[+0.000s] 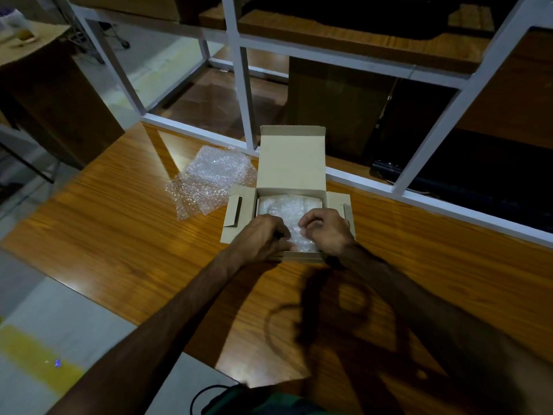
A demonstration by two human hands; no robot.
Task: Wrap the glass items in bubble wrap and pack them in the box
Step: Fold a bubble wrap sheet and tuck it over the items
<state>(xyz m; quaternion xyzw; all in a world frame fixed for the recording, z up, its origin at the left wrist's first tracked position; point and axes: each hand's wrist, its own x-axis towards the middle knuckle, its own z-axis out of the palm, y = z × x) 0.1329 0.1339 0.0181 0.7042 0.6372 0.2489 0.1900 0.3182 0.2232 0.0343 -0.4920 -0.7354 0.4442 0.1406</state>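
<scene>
You are looking down at a glossy wooden table [125, 235], a white-framed glass partition [239, 85] standing along its far edge, a cardboard carton [39, 40] sitting far left, perhaps a plastic bottle [16, 23] resting on it, blurred.

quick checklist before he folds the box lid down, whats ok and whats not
1. Lid stands upright at the far side: ok.
2. Side flaps folded outward, out of the opening: ok.
3. Wrapped bundle sits inside the box: ok.
4. Bundle below the rim all round: cannot tell, the hands cover the near part.
5. Left hand and right hand out of the box: not ok, both have curled fingers on the wrap inside.
6. All wrap used: not ok, a loose sheet lies on the table left of the box.
</scene>
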